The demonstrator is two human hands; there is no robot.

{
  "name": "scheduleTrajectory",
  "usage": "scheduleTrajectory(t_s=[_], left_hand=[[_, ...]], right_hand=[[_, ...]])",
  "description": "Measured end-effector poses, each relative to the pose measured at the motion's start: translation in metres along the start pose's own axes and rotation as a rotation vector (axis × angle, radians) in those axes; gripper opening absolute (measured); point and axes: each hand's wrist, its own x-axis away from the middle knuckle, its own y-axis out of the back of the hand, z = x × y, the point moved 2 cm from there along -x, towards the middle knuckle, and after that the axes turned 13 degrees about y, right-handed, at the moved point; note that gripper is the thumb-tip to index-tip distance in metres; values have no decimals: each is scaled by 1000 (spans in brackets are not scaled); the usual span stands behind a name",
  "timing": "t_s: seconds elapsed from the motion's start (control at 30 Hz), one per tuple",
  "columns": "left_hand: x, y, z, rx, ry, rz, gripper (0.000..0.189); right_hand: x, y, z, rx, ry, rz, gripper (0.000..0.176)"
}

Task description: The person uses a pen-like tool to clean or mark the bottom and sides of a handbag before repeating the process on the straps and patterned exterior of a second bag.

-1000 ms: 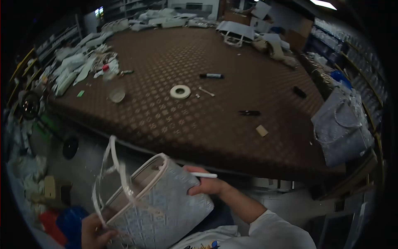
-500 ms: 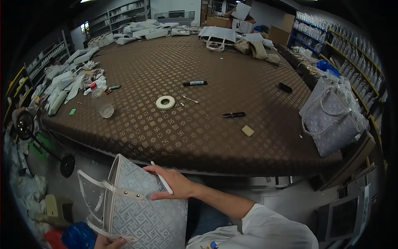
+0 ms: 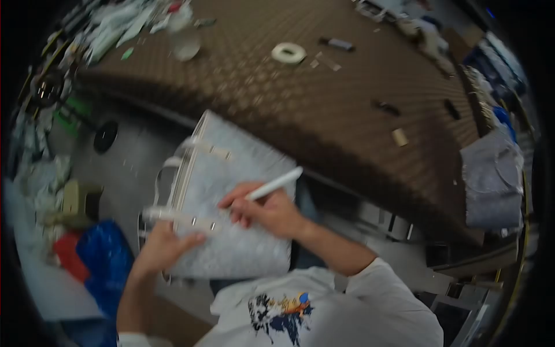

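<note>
A pale grey-blue patterned handbag (image 3: 254,144) with white straps and metal studs lies on my lap, tilted, its opening toward the left. My left hand (image 3: 165,246) grips the bag at its opening edge by the lower strap (image 3: 173,216); the thumb rests on the front panel and the other fingers are mostly hidden. Between the fingers of my right hand (image 3: 263,211) is a white pen (image 3: 274,184), held in a writing grip over the front panel near the lower strap's studs. Blur hides whether the pen's tip touches the bag.
The brown cloth-covered table (image 3: 341,104) bears a tape roll (image 3: 288,53), a marker (image 3: 337,43), thread snips (image 3: 386,107) and a yellowish block (image 3: 399,137). Another handbag (image 3: 491,185) stands at right. On the left are a blue plastic bag (image 3: 107,260), a stool (image 3: 81,202) and a fan (image 3: 48,88).
The view has tilted down toward the lap. My right hand has moved from the bag's far edge to its front panel, pen now in a writing grip. My left hand shows more fully.
</note>
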Motion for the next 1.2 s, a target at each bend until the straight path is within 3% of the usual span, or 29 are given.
scheduleTrajectory(t_s=[0.03, 0.07, 0.17, 0.23, 0.37, 0.77, 0.83, 0.87, 0.9, 1.0, 1.1, 1.2], left_hand=[[1, -3, -14, -15, 90, 16, 32], [0, -7, -16, 51, 3, 61, 30], [0, -10, -18, 132, 96, 93, 31], [-3, -11, -21, 79, -41, 84, 41], [-7, -9, -22, 16, 39, 106, 42], [-7, -14, -20, 146, 28, 141, 42], [-6, -15, -18, -35, -86, 52, 43], [-6, -16, -19, -38, -81, 58, 43], [-5, -16, -20, -37, -87, 53, 39], [-5, -18, -21, 47, -85, 53, 40], [-5, -19, -16, 158, -33, 70, 43], [-5, -18, -13, 130, -15, 71, 41]], right_hand=[[1, -4, -2, 33, -50, -20, 22], [0, -7, -4, 12, -60, -60, 15], [-4, -11, -6, -15, -6, -81, 16], [-7, -8, -8, 23, 64, -45, 15], [-9, -15, -5, 98, 34, -68, 15], [-12, -21, -14, 78, -44, -132, 14], [-8, -28, -10, 750, 451, -10, 15], [-5, -33, -10, 933, 754, 16, 15], [-3, -36, -12, 934, 747, 10, 15], [-12, -28, -20, 315, 46, -154, 13], [-18, -19, -14, 84, -112, -76, 15], [-18, -24, -16, 243, -3, -94, 16]])
